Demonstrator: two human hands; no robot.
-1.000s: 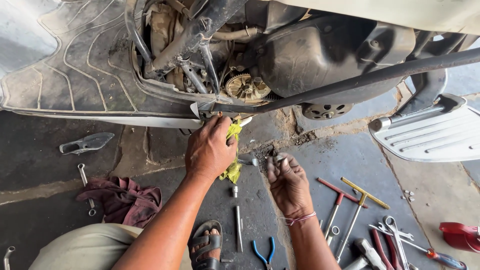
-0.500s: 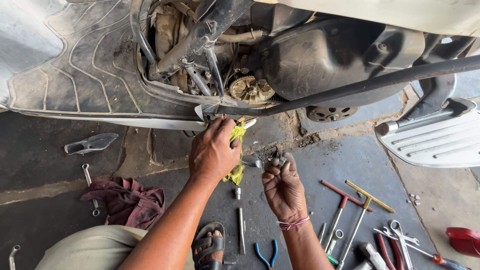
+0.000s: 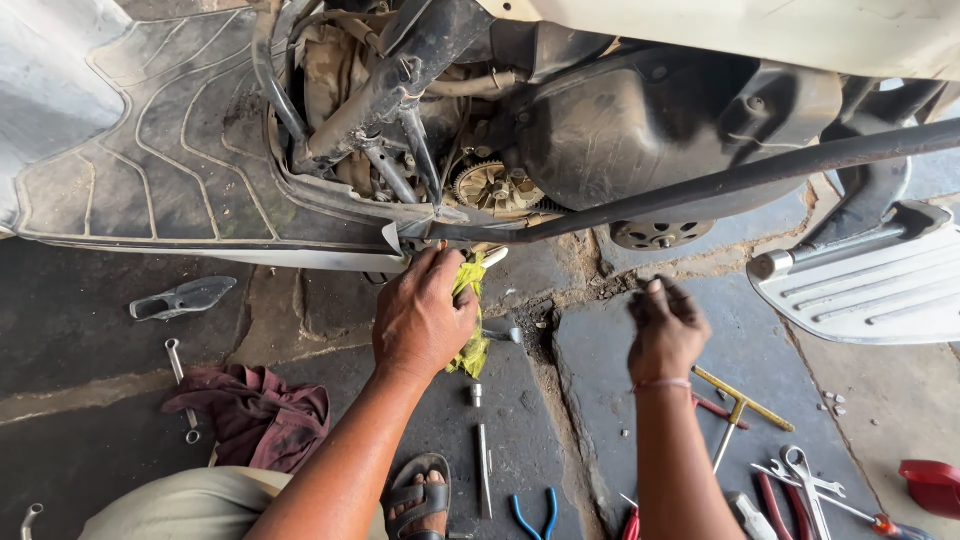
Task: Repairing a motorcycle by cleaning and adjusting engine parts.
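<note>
Engine cover off, gear (image 3: 497,187) bare: our left hand (image 3: 422,318) grips yellow rag (image 3: 470,315), right hand (image 3: 665,330) loosely curled, empty, w/ tools (image 3: 790,470) near.

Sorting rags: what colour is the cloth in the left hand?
Yellow-green crumpled cloth, gripped by the left hand; head view.

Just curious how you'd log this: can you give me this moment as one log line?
left hand: grips yellow rag at scooter underside | right hand: raised, apart from scooter | floor: wrenches, blue pliers, maroon cloth
</note>
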